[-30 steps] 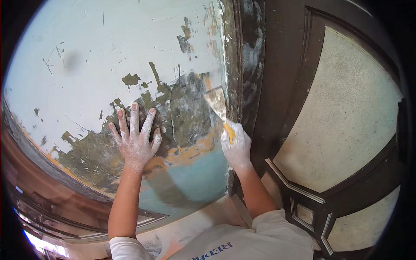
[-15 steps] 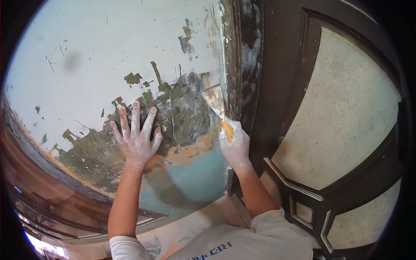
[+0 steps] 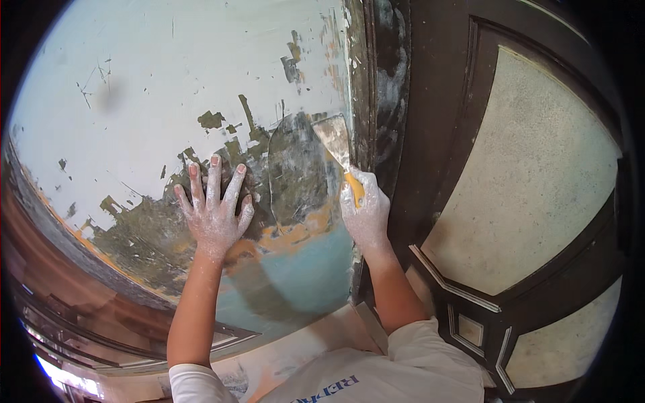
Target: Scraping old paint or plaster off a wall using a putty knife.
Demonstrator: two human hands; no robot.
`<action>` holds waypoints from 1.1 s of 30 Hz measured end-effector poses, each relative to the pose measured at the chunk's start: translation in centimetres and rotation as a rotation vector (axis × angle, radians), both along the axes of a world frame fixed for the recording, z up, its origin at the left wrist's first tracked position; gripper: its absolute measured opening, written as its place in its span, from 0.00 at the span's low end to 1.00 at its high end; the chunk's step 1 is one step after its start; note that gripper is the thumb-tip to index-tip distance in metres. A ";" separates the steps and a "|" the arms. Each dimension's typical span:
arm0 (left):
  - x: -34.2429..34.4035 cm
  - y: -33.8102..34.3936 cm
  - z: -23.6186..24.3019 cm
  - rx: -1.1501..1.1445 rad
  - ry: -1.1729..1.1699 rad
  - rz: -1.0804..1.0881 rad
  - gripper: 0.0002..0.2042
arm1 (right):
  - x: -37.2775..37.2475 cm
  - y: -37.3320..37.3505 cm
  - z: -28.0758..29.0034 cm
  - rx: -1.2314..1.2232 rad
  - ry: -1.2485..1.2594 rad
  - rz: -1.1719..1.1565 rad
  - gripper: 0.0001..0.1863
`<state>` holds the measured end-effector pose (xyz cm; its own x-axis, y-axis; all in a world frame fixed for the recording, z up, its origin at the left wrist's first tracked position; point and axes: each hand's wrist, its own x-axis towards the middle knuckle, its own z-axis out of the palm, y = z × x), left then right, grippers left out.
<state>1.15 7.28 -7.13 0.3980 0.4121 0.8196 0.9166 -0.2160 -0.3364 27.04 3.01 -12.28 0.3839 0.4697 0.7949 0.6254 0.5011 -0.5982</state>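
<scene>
In front of me is a wall (image 3: 154, 60) with pale paint above, a dark scraped patch (image 3: 295, 181) across the middle, and orange and teal layers below. My left hand (image 3: 216, 215), white with dust, rests spread against the dark patch, its fingertips close to the ragged paint edge. My right hand (image 3: 366, 211), also dusty, is closed round the yellow handle of a paint scraper (image 3: 334, 138). The scraper's broad, smeared blade points up and left, its edge at the border of pale paint and dark patch, next to the wooden trim. Whether the edge presses on the wall I cannot tell.
Along the wall's right side runs a worn dark wooden frame (image 3: 386, 87). Beyond it stands a dark panelled door (image 3: 437, 121) with a pale speckled panel (image 3: 531, 168). Brown wooden moulding (image 3: 74, 269) curves round the lower left.
My right hand and the scraper have moved upward along the wall, the blade now higher beside the trim. My left hand stays flat in the same place. The view has shifted slightly.
</scene>
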 end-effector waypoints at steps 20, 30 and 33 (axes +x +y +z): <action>0.2 -0.1 0.1 0.031 0.007 -0.016 0.28 | 0.2 0.0 -1.2 -0.049 0.044 -0.027 0.13; 0.1 0.2 -0.1 0.009 -0.006 0.025 0.28 | 0.5 0.7 0.0 0.060 0.008 0.035 0.10; 0.0 -0.3 0.1 0.017 -0.014 0.001 0.28 | 0.4 0.3 -1.6 -0.020 0.137 0.163 0.10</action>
<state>1.12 6.97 -7.01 0.3860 0.3981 0.8322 0.9214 -0.2098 -0.3270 27.47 3.27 -13.86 0.4057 0.5494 0.7305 0.4493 0.5761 -0.6828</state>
